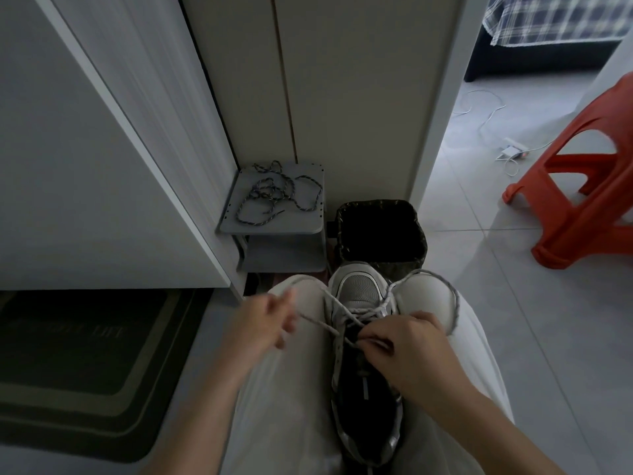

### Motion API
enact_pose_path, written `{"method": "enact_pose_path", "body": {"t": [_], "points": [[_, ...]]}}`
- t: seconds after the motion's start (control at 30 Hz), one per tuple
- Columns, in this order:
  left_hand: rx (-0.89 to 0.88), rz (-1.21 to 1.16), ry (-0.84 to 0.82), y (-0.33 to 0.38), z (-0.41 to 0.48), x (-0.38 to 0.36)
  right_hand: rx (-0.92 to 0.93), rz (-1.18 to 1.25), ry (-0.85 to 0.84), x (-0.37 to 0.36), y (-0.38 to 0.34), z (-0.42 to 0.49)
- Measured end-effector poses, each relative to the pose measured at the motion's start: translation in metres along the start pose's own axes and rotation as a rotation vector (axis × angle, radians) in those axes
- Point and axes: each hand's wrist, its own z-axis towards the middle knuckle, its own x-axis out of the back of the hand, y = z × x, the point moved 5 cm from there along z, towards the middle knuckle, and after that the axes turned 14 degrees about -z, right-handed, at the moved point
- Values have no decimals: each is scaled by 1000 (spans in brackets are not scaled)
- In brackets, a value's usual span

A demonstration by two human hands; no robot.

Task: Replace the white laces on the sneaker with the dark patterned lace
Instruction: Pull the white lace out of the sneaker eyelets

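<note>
A grey and white sneaker rests between my knees, toe pointing away, its tongue area dark. A light speckled lace is threaded through its lower eyelets. My left hand, blurred, pinches one end of that lace out to the left. My right hand grips the lace at an eyelet over the tongue, and a long loop arcs over my right knee. A dark patterned lace lies tangled on a small grey shelf ahead.
A black bin stands just beyond the sneaker's toe. An orange plastic stool is at the right, with white cables on the tiled floor behind it. A dark doormat lies at the left below a white cabinet.
</note>
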Motion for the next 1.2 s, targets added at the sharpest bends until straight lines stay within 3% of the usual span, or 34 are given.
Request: {"method": "enact_pose_path", "body": {"t": [0.1,0.23,0.43,0.5,0.6,0.67,0.73,0.83,0.93,1.1,1.2], "points": [[-98,113,-153,-6,-15,-45,1,-19,-3,-2,-6,1],[-268,175,-3,0,-18,-45,-40,6,12,3,-1,-4],[-200,178,361,5,4,44,-66,148,-19,7,5,-8],[-141,90,292,0,6,44,-42,129,-42,3,1,-7],[-3,-5,-15,-11,-4,-2,-25,56,-52,-1,-5,-4],[-25,55,-95,-17,-12,-28,-24,31,-49,-2,-7,-3],[-100,232,25,-17,-16,-35,-42,28,-39,0,-5,-4],[-351,202,228,-2,-30,-28,-99,62,3,8,2,-5],[-553,288,103,9,-41,-31,-85,59,-23,11,1,-7],[-622,451,-53,17,-43,-37,-49,20,-50,13,-2,-11],[-606,384,11,18,-38,-29,-64,-57,-37,13,1,-11]]}}
